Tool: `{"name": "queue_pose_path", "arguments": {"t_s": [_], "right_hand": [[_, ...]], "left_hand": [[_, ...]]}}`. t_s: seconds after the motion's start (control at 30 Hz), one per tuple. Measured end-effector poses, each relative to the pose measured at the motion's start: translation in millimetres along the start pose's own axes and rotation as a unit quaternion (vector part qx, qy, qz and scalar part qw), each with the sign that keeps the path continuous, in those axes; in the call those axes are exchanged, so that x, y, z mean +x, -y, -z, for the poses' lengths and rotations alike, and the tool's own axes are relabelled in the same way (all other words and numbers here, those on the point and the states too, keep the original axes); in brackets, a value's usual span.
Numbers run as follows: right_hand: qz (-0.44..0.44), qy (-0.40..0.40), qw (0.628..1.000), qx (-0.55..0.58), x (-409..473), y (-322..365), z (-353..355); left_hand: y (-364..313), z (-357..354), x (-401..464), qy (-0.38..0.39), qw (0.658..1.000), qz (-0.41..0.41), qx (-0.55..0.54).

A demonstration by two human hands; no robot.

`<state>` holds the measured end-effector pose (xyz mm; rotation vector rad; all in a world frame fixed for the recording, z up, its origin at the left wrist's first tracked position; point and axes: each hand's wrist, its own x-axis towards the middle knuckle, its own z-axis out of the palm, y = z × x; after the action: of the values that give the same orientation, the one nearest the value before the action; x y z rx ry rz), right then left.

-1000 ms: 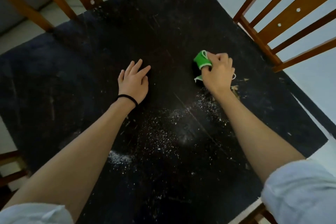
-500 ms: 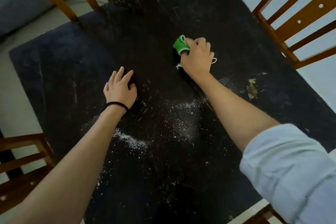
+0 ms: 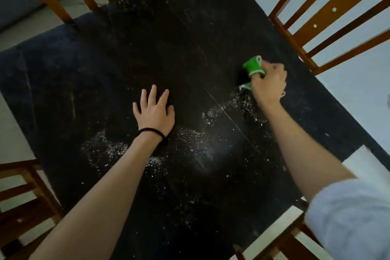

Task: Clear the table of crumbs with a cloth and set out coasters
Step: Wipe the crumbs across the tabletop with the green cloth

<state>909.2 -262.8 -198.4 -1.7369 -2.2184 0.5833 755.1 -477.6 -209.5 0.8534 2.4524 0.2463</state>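
Head: wooden chairs round table w/ crumbs.

Flat on the dark scuffed tabletop: left hand, left of centre. Well to its right, near the right edge: right hand bunching a green cloth. Between and before both: scattered white crumbs. Behind, right and left of the tabletop: slatted wooden chairs.
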Motion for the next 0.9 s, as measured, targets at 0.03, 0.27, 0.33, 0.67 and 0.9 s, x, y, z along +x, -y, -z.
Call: {"name": "queue_pose_path", "arguments": {"t_s": [0.03,0.27,0.33,0.67,0.9], "right_hand": [[-0.03,0.012,0.999,-0.032,11,-5,-2],[0.197,0.142,0.97,-0.004,-153,24,-45],[0.218,0.19,0.956,0.052,-174,20,-37],[-0.044,0.004,0.998,-0.039,-70,-42,3],[0.123,0.066,0.982,0.13,-159,-38,-4]], "left_hand": [[-2,-4,-1,0.0,1.0,0.001,0.002],[3,-4,-5,0.005,1.0,-0.001,0.004],[0,1,-4,0.012,1.0,0.003,-0.001],[-26,-19,-22,-0.002,0.999,-0.031,0.015],[-41,-26,-23,-0.044,0.997,-0.069,0.003]]}}
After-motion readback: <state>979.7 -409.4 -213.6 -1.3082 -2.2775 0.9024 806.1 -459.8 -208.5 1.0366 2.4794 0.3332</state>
